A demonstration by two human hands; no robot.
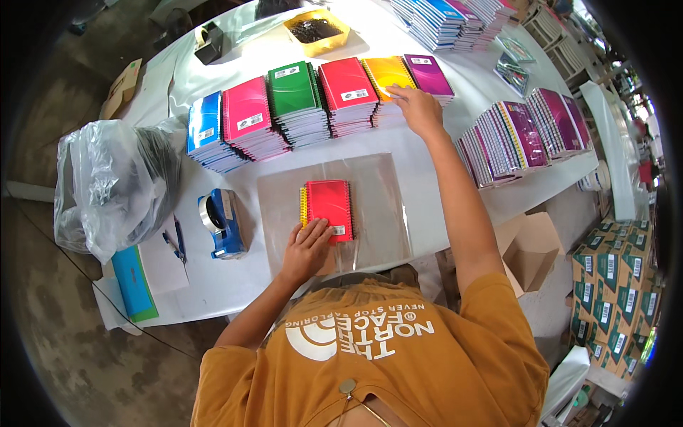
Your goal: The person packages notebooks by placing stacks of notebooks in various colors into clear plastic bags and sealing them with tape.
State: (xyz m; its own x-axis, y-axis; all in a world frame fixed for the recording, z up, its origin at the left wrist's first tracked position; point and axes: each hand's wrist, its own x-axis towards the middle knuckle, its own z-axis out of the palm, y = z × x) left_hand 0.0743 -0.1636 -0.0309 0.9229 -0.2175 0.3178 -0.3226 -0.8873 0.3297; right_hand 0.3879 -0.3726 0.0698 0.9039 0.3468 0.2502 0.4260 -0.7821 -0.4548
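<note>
A red spiral notebook (pixel 327 203) lies on a clear plastic sheet (pixel 377 213) in front of me. A yellow spiral edge (pixel 303 206) shows from beneath it on the left. My left hand (pixel 309 245) rests with outstretched fingers on the notebook's lower left part. Farther off, my right hand (pixel 415 107) reaches to the stack topped by a yellow notebook (pixel 383 71). Its fingers curl over that top notebook's near edge; the thumb is partly hidden. This stack stands between red notebooks (pixel 348 82) and purple notebooks (pixel 429 73).
Blue (pixel 206 117), pink (pixel 244 103) and green notebooks (pixel 293 89) are stacked leftward. A blue tape dispenser (pixel 226 228), scissors (pixel 174 242) and a plastic bag (pixel 114 178) lie at left. Purple notebooks (pixel 523 132) stand right. Behind is a yellow tray (pixel 334 44); an open carton (pixel 530 252) sits beside the table.
</note>
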